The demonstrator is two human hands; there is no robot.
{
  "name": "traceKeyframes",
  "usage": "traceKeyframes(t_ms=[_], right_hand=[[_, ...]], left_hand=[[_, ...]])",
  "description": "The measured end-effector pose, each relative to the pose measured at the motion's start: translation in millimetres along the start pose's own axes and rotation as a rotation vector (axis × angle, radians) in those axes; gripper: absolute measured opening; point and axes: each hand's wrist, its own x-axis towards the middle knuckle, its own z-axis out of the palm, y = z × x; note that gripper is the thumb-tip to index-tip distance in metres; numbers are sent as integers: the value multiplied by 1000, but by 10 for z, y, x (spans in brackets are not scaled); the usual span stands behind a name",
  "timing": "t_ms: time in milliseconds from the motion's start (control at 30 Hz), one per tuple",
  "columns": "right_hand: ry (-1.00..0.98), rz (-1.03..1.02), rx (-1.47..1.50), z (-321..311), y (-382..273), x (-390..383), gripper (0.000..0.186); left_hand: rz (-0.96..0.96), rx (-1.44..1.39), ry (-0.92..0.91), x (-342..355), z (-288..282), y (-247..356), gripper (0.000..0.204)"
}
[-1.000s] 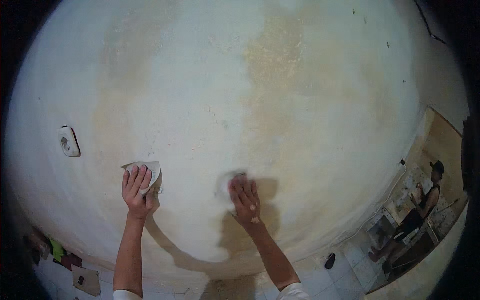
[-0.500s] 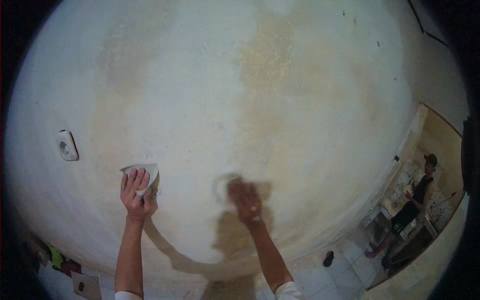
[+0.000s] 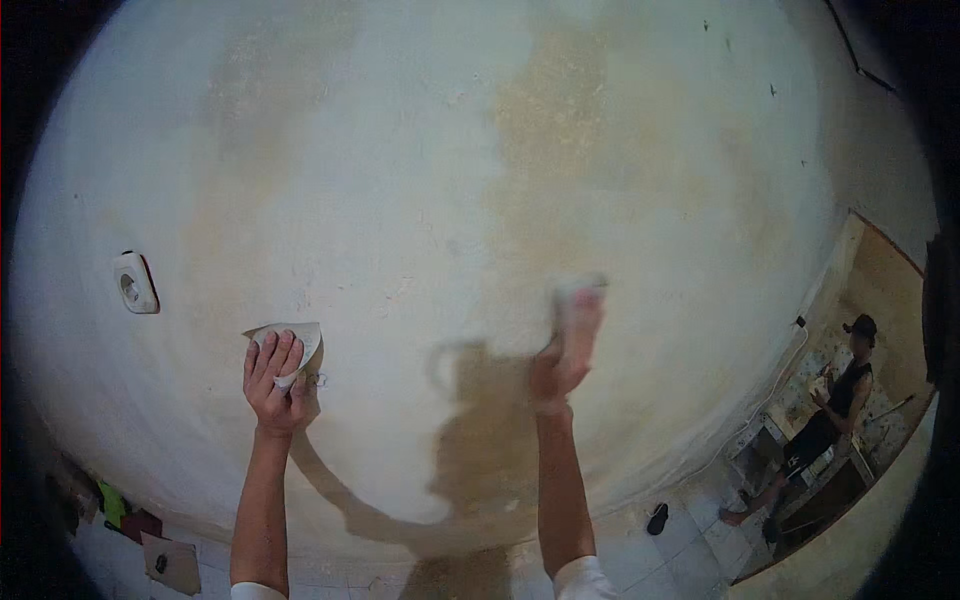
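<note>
In front of me is a pale wall [image 3: 400, 220] with tan, worn patches. My left hand [image 3: 272, 385] presses a grey-white sheet of sandpaper [image 3: 304, 338] against it; the fingers lie over the sheet and a corner curls by the thumb. Farther right, my right hand [image 3: 570, 355] is raised at the wall and smeared by motion. Something pale with a darker edge shows at its fingertips, too blurred to name.
A white wall socket [image 3: 136, 283] sits on the left. Through an opening at right, another person [image 3: 838, 400] stands with both hands raised. A dark shoe [image 3: 657, 518] lies on the tiled floor; cardboard [image 3: 172, 563] lies at lower left.
My right hand has moved up and to the right, away from my shadow's head. My left hand stays at about the same place with the sandpaper.
</note>
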Motion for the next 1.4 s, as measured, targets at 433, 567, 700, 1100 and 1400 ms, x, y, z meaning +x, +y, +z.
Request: traceKeyframes(t_ms=[433,567,700,1100,1400], right_hand=[[-145,-61,-99,43,-340,30,43],[-31,84,-154,253,-678,-126,39],[-549,-291,87,265,-654,-298,44],[-627,-616,171,426,-1130,118,54],[-592,-403,224,437,-1163,76,58]], left_hand=[[5,29,1,-35,-14,-14,36],[-20,14,-16,3,-15,40,35],[-12,0,-9,26,17,82,36],[-5,3,-5,23,-38,32,35],[-8,-30,-8,24,12,50,35]])
